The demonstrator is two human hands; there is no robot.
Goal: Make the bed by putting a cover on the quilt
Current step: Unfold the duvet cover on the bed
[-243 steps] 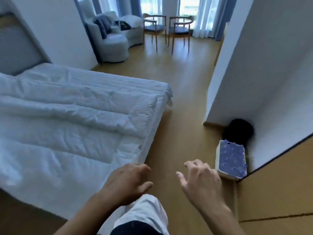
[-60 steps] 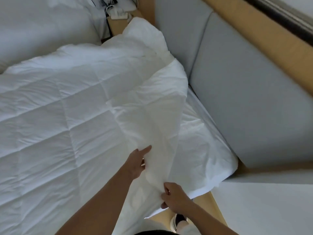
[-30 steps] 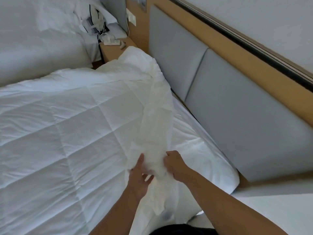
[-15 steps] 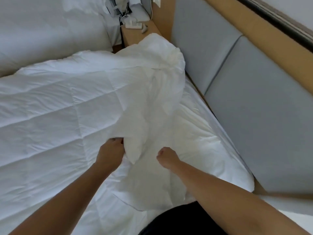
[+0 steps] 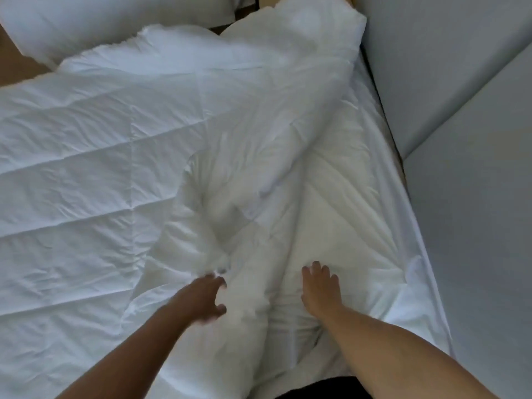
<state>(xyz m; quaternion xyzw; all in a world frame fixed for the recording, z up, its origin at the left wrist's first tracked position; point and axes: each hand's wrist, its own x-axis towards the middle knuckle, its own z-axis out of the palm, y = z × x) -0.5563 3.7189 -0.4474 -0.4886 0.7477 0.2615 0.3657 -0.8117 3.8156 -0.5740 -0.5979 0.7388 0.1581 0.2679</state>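
Observation:
A white quilted quilt (image 5: pixel 86 174) lies spread over the bed on the left. A thin white cover (image 5: pixel 276 156) is bunched in folds down the middle and right, from the far corner toward me. My left hand (image 5: pixel 205 298) is blurred, fingers curled and apart at the edge of a bunched fold, with nothing clearly gripped. My right hand (image 5: pixel 319 286) lies flat, fingers spread, pressing on the cover near the bed's near right part.
A grey padded headboard (image 5: pixel 460 116) runs along the right side of the bed. A second white bed or pillow (image 5: pixel 95 21) shows at the top left, beyond a gap.
Both hands have let go of the lifted cover fold, which has dropped onto the bed. My right hand now rests flat and my left hand moves at the fold's edge.

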